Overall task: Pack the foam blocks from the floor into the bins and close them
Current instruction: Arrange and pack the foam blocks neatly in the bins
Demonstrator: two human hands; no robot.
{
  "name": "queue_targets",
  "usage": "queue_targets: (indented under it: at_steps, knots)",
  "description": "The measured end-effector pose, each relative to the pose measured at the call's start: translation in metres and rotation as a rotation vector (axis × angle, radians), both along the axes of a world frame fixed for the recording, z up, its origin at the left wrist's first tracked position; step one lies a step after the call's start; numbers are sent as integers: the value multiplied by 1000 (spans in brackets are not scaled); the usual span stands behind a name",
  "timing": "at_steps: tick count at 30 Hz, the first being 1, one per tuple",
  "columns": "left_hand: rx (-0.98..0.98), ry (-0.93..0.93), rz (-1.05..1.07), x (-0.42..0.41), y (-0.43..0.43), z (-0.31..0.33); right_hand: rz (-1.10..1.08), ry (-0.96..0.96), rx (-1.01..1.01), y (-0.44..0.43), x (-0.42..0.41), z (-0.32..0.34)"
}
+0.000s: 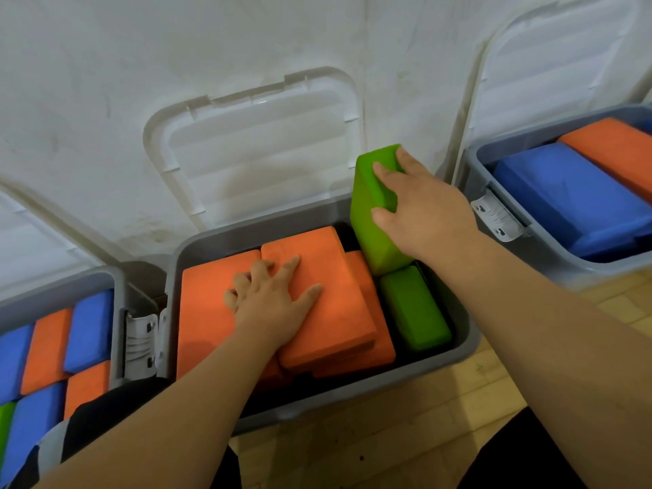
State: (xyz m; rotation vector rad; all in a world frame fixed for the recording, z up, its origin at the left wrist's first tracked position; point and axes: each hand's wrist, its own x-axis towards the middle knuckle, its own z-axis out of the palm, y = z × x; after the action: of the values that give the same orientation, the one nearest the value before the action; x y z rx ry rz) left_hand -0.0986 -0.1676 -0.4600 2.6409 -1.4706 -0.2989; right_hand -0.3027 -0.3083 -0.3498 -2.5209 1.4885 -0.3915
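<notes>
White wall [88,82] behind everything, wood floor [405,418] in front.

Grey bins: 3, in a row against the wall. All open. Clear lids: 3, each tipped back against the wall: left lid [31,241], middle lid [261,157], right lid [557,65].

Middle bin [218,241]:
- orange foam blocks, 3 visible: top orange block [335,312] lies flat and slightly skewed, left orange block [204,305] just beside it, lower orange block [384,333] partly under it. Anything deeper, can't tell.
- green foam blocks, 2: flat green block [412,308] lies along the bin's right side; held green block [370,234] stands tilted at the back right corner, lower end down in the bin at the flat one's far end, upper end above the rim.

Left bin [53,294], partly cut off: left-bin blue blocks [88,330] x3, left-bin orange blocks [46,351] x2, green sliver [5,428] x1.

Right bin [564,270], partly cut off: big blue block [564,199] x1, far orange block [614,150] x1.

Hands, bare, 2:
- right grip [423,206] clamped on the held green block, thumb on its front face, fingers curled over its top end.
- left grip [271,305] spread apart, palm down, resting on the top orange block, holding nothing.

White latches: one set [141,344] between the left and middle bins, one [497,217] on the right bin's near side.
</notes>
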Motion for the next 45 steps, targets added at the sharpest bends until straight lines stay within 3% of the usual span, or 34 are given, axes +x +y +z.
queue_targets:
  at_steps: [13, 17, 21, 25, 34, 45]
  knots:
    - [-15, -72, 10, 3, -2, -12, 10, 168, 248, -66, 41, -128]
    - [-15, -78, 0, 1, 1, -9, 106, 302, 280, -80, 48, -113]
    - [-25, -87, -9, 3, 1, -10, 137, 204, 122, -60, 44, -118]
    - [-10, -102, 6, 3, -2, -12, 111, 312, 286, -62, 35, -153]
    - [24, -87, 5, 0, -2, -5, 200, 533, 638, -85, 45, -125]
    - [40, -73, 18, 0, -3, -5, 168, 516, 584, -75, 49, -150]
